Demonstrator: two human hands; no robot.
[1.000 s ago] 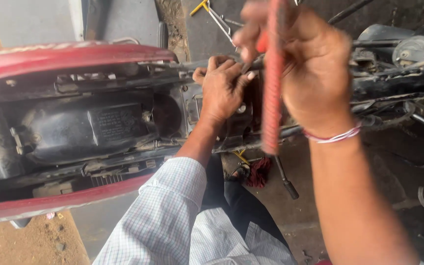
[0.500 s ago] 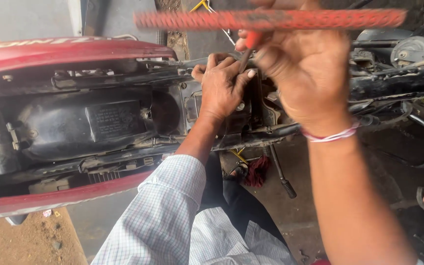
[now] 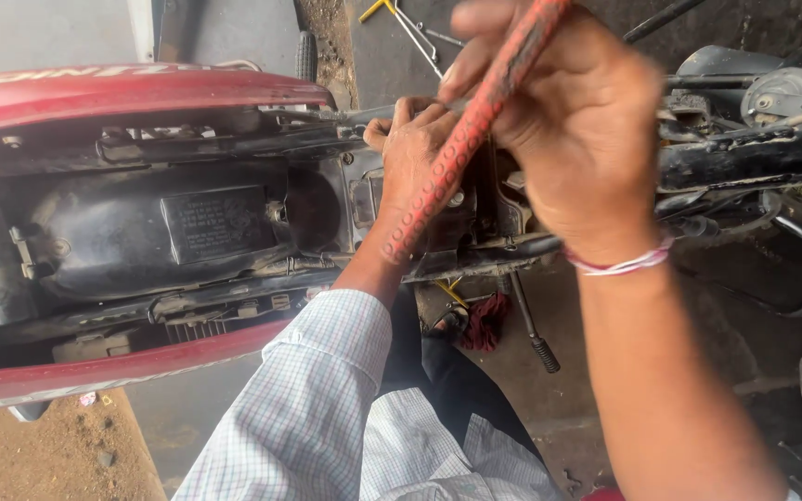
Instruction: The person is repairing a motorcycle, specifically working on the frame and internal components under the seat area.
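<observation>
A motorcycle frame [image 3: 754, 167] stripped of its seat is seen from above, hemmed by red side panels [image 3: 132, 93] top and bottom, with open concrete floor [image 3: 531, 408] left beneath it. The right hand [image 3: 568, 139] is closed firmly round a red studded tool handle [image 3: 461, 148], held slanting above the frame. The left hand [image 3: 415, 153] is curled onto the frame's black centre parts; whatever it grips is hidden. A dark rectangular label plate [image 3: 218, 223] is fixed inside the black compartment, left of both hands.
</observation>
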